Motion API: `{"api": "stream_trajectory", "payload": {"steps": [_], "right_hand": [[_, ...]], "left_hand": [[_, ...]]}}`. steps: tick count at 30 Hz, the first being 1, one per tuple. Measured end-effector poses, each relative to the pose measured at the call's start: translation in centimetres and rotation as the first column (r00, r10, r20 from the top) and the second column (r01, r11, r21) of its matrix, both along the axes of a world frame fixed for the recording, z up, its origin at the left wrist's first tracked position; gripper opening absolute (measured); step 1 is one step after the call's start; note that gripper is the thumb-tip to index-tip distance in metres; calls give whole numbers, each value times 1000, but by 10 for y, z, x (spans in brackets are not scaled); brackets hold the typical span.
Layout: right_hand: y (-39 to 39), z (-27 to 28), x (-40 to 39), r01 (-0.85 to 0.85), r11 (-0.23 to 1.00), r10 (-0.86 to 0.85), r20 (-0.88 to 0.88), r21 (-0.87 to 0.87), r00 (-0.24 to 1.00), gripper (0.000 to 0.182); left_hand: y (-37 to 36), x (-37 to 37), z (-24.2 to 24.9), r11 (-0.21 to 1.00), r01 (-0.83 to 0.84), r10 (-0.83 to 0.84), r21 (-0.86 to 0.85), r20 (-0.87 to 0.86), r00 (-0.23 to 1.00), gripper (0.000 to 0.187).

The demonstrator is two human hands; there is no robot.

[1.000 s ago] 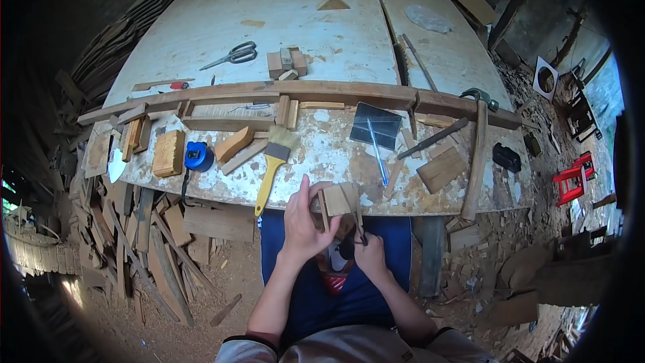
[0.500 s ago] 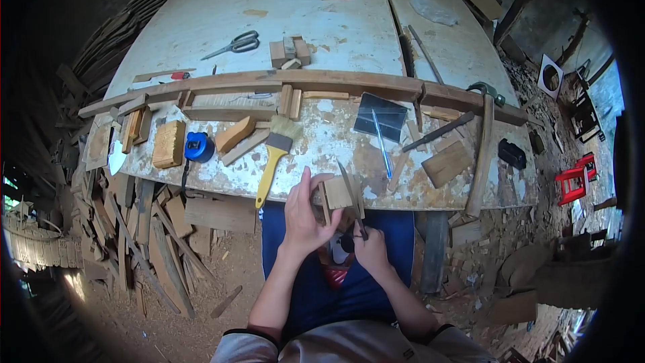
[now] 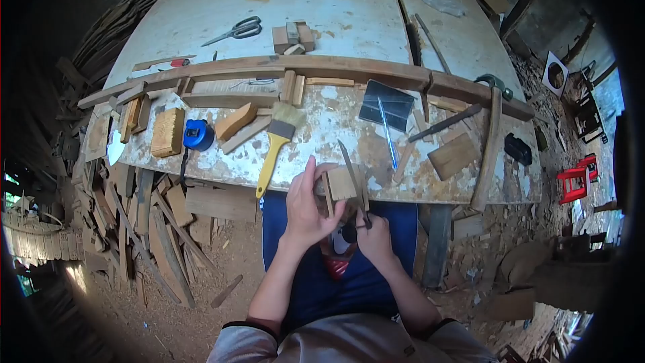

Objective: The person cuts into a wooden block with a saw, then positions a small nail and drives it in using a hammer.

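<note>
1. Workbench (image 3: 316,7) fills most of the view, a pale, paint-flaked top; its far corners are cut off by the frame.
2. Long curved wooden strip (image 3: 255,67) runs across the bench from left to right, with offcuts lying just beside it.
3. Yellow-handled brush (image 3: 274,150) lies near the front edge, between a blue tape measure (image 3: 199,136) and a dark sheet (image 3: 385,105) with a pen on it.
4. Scissors (image 3: 235,30) lie well back on the bench, near a cluster of 4 little blocks.
5. Left hand (image 3: 306,210) is clamped on a small wooden piece (image 3: 340,183) at the bench's front edge, fingers wrapped round its left side, hiding that side.
6. Right hand (image 3: 375,236) is closed round a thin blade-like tool (image 3: 351,171), which slants up across the wooden piece; its handle is hidden in the fist, and a dark object between the hands is too small to make out.
</note>
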State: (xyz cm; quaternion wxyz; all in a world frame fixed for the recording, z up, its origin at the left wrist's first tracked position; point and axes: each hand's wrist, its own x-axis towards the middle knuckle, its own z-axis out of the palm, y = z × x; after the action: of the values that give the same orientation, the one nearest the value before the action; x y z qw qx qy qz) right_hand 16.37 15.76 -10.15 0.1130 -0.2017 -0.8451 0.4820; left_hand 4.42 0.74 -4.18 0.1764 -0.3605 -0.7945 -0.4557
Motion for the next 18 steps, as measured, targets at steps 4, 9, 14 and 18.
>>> {"api": "stream_trajectory", "payload": {"steps": [4, 9, 14, 18], "right_hand": [[8, -72, 14, -28, 999, 31, 78, -40, 996, 45], [-2, -18, 0, -14, 1000, 14, 22, -3, 1000, 43], [2, -54, 4, 4, 999, -6, 36, 48, 999, 43], [1, -45, 6, 2, 999, -4, 37, 51, 999, 40]], "left_hand": [[0, 0, -3, 1000, -5, 5, 3, -6, 1000, 115], [-2, 4, -11, 1000, 4, -4, 15, 12, 1000, 114], [0, -4, -7, 1000, -19, 19, -12, -7, 1000, 114], [0, 1, -4, 1000, 2, -2, -8, -6, 1000, 113]]}}
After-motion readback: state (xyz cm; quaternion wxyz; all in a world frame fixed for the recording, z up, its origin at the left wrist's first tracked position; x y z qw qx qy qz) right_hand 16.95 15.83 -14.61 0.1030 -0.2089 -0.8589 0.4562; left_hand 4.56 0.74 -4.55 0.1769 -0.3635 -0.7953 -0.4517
